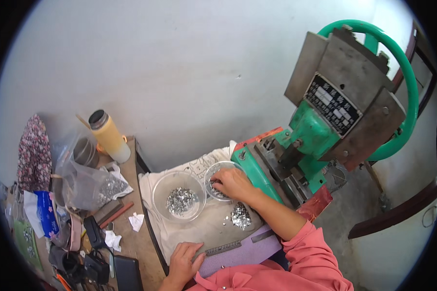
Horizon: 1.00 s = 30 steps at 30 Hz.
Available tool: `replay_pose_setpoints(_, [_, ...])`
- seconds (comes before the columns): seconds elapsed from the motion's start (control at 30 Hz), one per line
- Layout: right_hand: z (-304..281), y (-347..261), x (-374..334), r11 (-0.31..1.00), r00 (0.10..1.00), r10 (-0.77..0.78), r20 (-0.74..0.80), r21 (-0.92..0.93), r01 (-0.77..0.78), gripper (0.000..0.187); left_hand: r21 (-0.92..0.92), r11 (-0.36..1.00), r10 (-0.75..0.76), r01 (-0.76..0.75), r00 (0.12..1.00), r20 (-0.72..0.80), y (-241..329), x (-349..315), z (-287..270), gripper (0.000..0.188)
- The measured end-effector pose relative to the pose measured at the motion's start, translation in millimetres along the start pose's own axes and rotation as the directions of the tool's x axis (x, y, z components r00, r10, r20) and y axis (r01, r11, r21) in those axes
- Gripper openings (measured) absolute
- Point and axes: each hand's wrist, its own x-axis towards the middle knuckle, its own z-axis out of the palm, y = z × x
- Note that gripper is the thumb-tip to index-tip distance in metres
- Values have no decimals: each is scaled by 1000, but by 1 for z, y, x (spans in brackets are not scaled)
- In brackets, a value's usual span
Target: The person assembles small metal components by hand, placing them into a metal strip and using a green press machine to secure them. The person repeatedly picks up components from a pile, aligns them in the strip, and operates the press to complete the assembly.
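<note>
We see the right hand with fingers inside a small clear tub, its grip hidden from us, the tub seemingly set between the green press and a larger tub of silvery pieces for short reaches, while the left hand, loosely spread and empty, perhaps steadies the beige cloth

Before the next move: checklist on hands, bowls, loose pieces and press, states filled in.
1. Right hand outside the green metal press's tooling: ok, fingers in the small round clear plastic bowl.
2. Piece in right fingers: cannot tell, too small to make out.
3. Left hand away from the press: ok, resting beside the dark ruler-like strip.
4. Large round clear plastic bowl upright: ok, shiny silver pieces inside.
5. Loose pieces contained: not ok, a silver heap lies on beige cloth.
</note>
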Motion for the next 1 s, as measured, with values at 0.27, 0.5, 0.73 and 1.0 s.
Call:
replay_pose_setpoints(0.27, [11, 3, 3, 998, 998, -9, 65, -55, 13, 20, 15, 996, 86, -85, 994, -63, -12, -4, 12, 25])
replay_pose_setpoints(0.5, [5, 0, 3, 997, 993, 15, 118, -78, -6, 22, 68, 987, 149, -142, 984, -97, -19, -4, 20, 26])
replay_pose_setpoints(0.73, [5, -4, 10, 992, 996, -20, 91, -123, 32, 25, 177, 977, 149, -119, 975, -165, -10, -3, 10, 10])
replay_pose_setpoints(1.0, [3, -3, 5, 975, 994, -99, 55, -196, 108, 19, 27, 968, 248, -250, 931, -269, 63, 6, 18, 11])
